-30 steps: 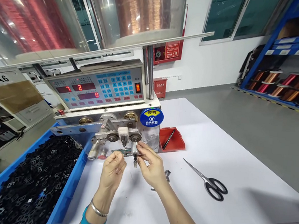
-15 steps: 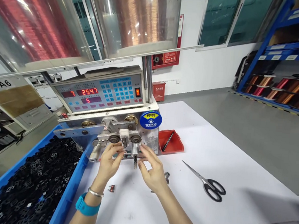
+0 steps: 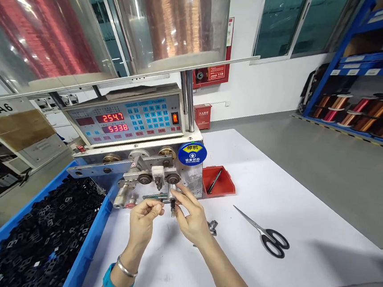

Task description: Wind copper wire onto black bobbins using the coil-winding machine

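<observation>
From the spindle (image 3: 173, 205), we have our pinched left hand (image 3: 142, 218) at eight o'clock, our right hand (image 3: 191, 218) close by at four, the red tray (image 3: 225, 187) at two, and the scissors (image 3: 269, 239) just past three.

Bright, even indoor light prevailed — white glare streaked the large, clear plastic cylinders (image 3: 211, 29), a grey shadow (soft-edged) darkened the flat white tabletop (image 3: 258, 185), and wide-angle distortion stretched the margins.

Left hand (image 3: 143, 219) pinches; right hand (image 3: 191, 219) curls just beside.
</observation>
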`<state>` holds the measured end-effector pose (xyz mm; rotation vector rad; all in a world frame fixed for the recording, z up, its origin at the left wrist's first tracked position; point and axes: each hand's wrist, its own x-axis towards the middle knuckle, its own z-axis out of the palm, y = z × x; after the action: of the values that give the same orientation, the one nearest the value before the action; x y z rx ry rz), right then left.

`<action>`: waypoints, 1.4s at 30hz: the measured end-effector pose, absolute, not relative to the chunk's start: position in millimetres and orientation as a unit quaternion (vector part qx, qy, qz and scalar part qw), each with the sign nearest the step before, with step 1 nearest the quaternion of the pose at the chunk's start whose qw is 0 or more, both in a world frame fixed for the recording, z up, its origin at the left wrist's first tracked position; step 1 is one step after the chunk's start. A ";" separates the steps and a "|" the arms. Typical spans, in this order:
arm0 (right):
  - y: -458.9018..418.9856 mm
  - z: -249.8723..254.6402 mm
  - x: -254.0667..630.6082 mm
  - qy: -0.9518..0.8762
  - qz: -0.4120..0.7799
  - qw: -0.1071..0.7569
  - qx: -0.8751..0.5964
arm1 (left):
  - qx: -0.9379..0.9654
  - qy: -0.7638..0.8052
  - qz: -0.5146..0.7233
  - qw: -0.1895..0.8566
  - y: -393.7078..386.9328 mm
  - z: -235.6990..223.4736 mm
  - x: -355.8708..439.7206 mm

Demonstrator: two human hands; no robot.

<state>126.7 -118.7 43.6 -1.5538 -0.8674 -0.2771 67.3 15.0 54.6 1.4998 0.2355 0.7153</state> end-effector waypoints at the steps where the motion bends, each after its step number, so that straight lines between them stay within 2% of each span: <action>1: -118.7 43.9 126.5 -0.378 -0.120 0.621 -0.676 | 0.657 0.115 0.317 0.674 14.6 56.4 64.7; 5: -122.7 37.7 129.3 -0.367 -0.132 0.617 -0.684 | 0.665 0.145 0.312 0.663 22.2 59.6 51.6; 14: -126.3 8.1 164.0 -0.222 -0.143 0.432 -0.862 | 0.668 0.235 0.314 0.633 56.0 29.2 -1.4; 19: -115.4 3.7 168.5 -0.205 -0.134 0.384 -0.890 | 0.740 0.309 0.264 0.536 75.0 3.8 -28.0; 22: -117.9 3.5 154.0 -0.236 -0.125 0.382 -0.885 | 0.822 0.293 0.211 0.440 85.3 -5.5 -32.6; 26: -121.8 2.4 110.8 -0.306 -0.098 0.392 -0.862 | 0.904 0.179 0.132 0.364 89.5 -1.5 -26.4; 29: -119.2 -5.5 72.9 -0.338 -0.036 0.425 -0.839 | 0.924 0.113 0.072 0.359 88.1 5.1 -20.5; 32: -115.6 -17.8 47.6 -0.352 0.005 0.443 -0.824 | 0.927 0.112 0.070 0.351 86.2 7.3 -18.1; 37: -115.4 -32.2 40.1 -0.367 -0.018 0.435 -0.822 | 0.935 0.118 0.086 0.325 78.7 7.0 -19.3; 42: -114.0 -36.8 44.4 -0.363 -0.047 0.450 -0.814 | 0.907 0.165 0.140 0.360 65.9 7.4 -24.8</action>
<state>44.4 -114.0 -36.8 -2.0135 -0.8986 -0.1157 -24.8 65.9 7.4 2.3386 0.4246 0.3607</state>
